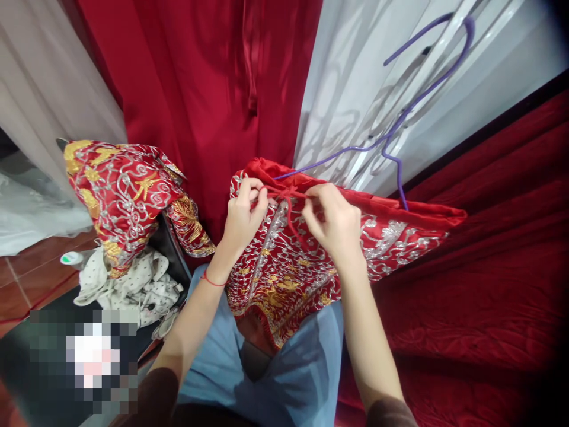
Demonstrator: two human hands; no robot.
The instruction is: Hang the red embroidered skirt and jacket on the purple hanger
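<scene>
A red skirt-like garment [284, 261] with silver and gold embroidery hangs in front of me from a purple wire hanger [342, 152]. At its red waistband, a thin red drawstring [291, 216] is looped into a knot or bow. My left hand [248, 207] pinches one side of the string between thumb and fingers. On the other side, my right hand [334, 218] pinches the string too, its fingertips close to the knot. One loose end dangles between the hands over the embroidery.
A matching red embroidered garment [128, 196] drapes over a dark chair at left. Dotted white cloth [133, 284] lies beneath it, near a small white-capped container [72, 258]. Red curtains [489, 296] hang at right and behind; white metal bars [413, 101] hold the hanger's side.
</scene>
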